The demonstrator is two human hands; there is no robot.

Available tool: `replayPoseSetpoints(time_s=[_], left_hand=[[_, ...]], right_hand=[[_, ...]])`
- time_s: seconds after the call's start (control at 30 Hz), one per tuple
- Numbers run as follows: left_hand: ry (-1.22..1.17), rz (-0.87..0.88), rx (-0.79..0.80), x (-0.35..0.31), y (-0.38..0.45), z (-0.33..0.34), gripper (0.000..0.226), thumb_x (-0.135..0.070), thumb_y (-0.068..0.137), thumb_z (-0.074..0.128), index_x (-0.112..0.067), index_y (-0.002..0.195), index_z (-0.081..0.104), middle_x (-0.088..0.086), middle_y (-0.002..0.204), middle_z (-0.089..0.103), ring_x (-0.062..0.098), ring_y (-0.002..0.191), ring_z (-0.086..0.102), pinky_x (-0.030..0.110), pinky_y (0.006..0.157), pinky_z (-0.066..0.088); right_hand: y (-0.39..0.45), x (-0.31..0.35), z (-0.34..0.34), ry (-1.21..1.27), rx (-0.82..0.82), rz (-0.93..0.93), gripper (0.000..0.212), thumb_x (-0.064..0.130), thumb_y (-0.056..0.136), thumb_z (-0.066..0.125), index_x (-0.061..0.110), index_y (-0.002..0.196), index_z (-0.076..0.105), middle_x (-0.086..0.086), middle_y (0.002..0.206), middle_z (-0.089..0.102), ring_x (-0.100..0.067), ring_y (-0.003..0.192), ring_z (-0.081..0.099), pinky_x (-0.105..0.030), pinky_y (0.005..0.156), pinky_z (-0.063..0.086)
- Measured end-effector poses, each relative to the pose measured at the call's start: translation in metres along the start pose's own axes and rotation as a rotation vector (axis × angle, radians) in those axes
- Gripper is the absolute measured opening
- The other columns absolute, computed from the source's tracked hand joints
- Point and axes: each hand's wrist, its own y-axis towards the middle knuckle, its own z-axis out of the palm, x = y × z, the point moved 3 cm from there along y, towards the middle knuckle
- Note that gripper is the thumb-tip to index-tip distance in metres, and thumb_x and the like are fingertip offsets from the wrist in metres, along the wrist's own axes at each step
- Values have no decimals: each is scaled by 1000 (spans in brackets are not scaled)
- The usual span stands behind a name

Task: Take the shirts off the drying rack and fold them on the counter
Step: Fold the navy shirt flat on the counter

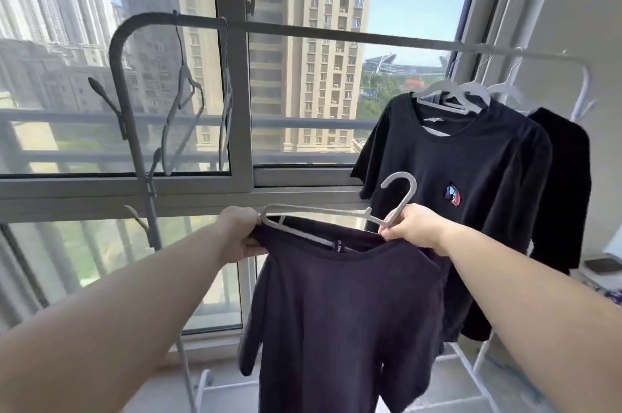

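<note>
Head view: both hands (240,234) (412,225) outstretched, gripping shirt (343,311), hanger (336,215).

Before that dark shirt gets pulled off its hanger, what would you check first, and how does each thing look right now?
1. Hanger off the rack: ok. The grey hanger is held free below the rack bar.
2. Right hand grips the hanger's neck: ok.
3. Left hand pinches the dark shirt at its shoulder: ok.
4. Shirt freed from hanger: not ok; the hanger's left end is out, the rest sits inside the collar.
5. Shirts left on the rack: not ok; the black T-shirt with a patch and another black garment hang there.
6. Counter ready for folding: cannot tell, not in view.
</note>
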Motion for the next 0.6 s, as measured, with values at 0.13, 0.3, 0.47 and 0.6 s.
replayPoseSetpoints(time_s=[0.13,0.3,0.47,0.6], left_hand=[[47,-45,59,5,-2,6,19,-1,88,36,-9,77,48,9,69,50,22,57,48,25,47,43],[328,117,188,-3,-9,29,10,-6,87,50,-11,82,56,11,76,59,24,62,55,28,58,46],[563,296,210,-2,-5,45,15,-13,89,51,-16,86,65,12,88,65,26,78,60,34,73,53],[506,440,128,-22,-6,50,20,-12,89,48,-18,102,62,10,100,65,26,85,60,37,78,53]], right_hand=[[-9,-4,1,79,16,36,11,8,87,66,15,79,68,2,78,67,-7,76,59,-18,65,39],[-16,16,5,228,-94,-46,11,16,91,63,10,84,68,-2,80,71,-9,80,60,-18,72,39],[-12,48,-20,494,-372,-106,18,21,99,49,14,85,59,-4,65,55,-19,63,59,-30,71,49],[-16,54,-31,142,-379,-93,20,25,98,50,18,84,62,6,62,46,-10,56,43,-21,53,38]])
